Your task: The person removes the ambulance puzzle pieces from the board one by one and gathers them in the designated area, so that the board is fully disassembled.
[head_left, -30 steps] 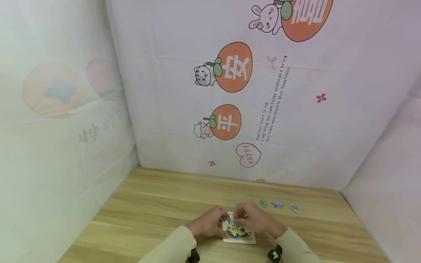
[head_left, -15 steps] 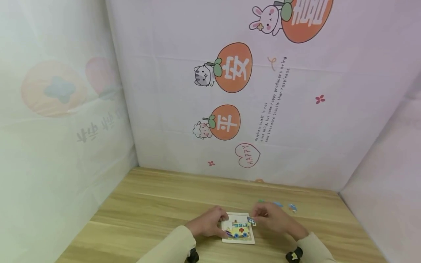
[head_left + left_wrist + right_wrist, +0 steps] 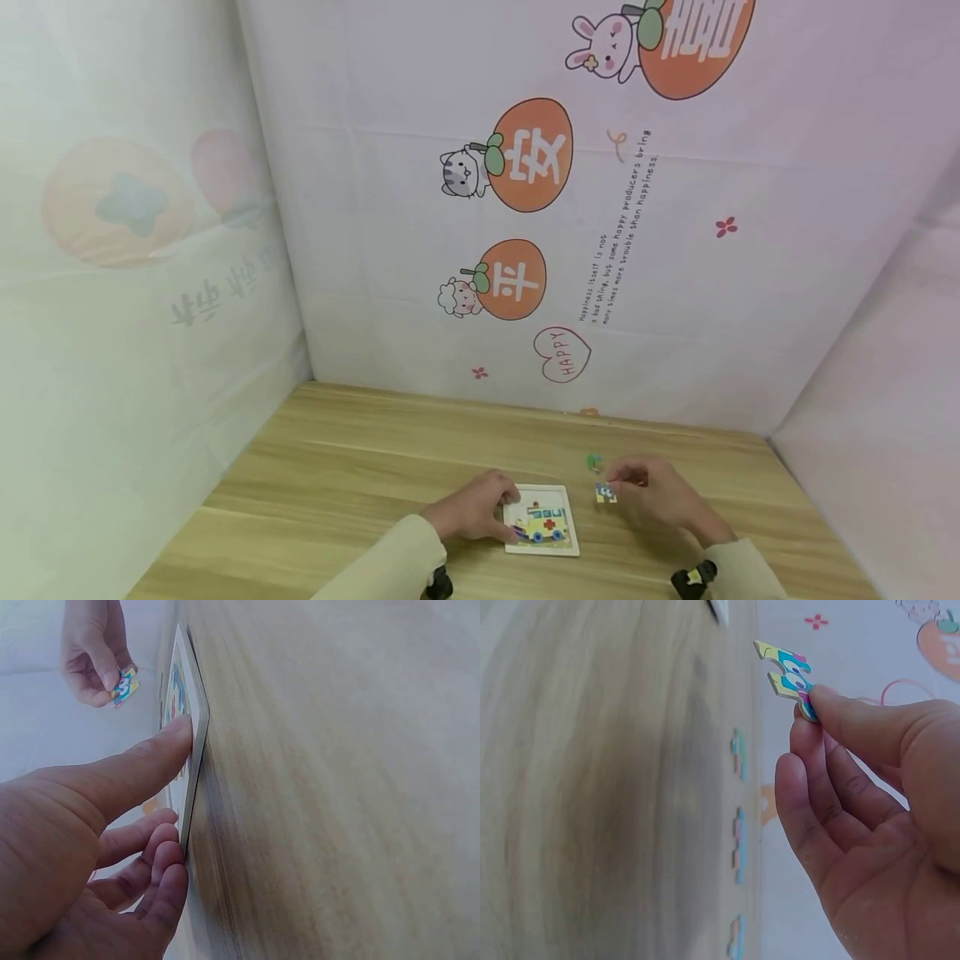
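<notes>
A square wooden puzzle board (image 3: 543,551) lies flat on the table, its partly assembled picture showing a yellow ambulance with a red cross. At its left side my left hand (image 3: 471,506) grips it; the left wrist view shows the thumb (image 3: 176,731) on the frame and the curled fingers at the edge. Right of the board, my right hand (image 3: 660,496) pinches a jigsaw piece (image 3: 787,671) between thumb and fingertips. That piece is blue and yellow with printed eyes, and it is held above the table, apart from the board.
Behind the right hand, a loose green piece (image 3: 593,461) lies on the wooden table (image 3: 360,467). In the right wrist view, more loose pieces (image 3: 739,844) lie in a row with it. A white printed cloth (image 3: 405,250) closes off the back and sides.
My right hand has moved right, away from over the board, carrying the eyed jigsaw piece with it. More of the board now shows. The left hand has stayed at the board's left side.
</notes>
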`<state>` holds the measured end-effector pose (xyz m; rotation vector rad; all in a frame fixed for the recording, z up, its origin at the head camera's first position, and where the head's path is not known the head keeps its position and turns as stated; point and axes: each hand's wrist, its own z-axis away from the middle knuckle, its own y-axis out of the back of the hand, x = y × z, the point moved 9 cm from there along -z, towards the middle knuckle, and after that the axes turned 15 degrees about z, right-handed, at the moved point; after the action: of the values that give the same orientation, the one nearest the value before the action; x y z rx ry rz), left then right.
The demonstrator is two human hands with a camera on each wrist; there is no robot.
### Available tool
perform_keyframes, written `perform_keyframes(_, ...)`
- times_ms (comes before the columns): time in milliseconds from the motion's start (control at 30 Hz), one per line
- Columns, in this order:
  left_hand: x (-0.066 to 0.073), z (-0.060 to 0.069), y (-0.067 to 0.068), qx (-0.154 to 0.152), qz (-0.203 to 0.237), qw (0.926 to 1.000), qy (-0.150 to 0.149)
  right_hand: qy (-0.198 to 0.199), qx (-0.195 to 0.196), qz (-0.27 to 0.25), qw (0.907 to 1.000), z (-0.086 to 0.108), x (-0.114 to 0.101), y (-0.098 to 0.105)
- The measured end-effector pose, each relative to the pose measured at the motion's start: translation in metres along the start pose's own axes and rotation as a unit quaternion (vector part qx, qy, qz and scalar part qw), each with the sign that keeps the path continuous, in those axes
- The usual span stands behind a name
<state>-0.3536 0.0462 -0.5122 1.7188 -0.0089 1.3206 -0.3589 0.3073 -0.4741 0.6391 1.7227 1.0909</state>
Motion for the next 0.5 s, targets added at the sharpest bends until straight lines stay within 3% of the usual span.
perform_keyframes(167,-0.001,0.000,0.000,-0.001,0.001,1.0000,0.002,-0.021,0.005,0.002,0.9998,-0.004,0.013,-0.005)
perform_keyframes(500,0.002,0.001,0.001,-0.001,-0.006,1.0000,0.006,-0.019,0.006,0.035,0.9992,-0.017,0.023,-0.019)
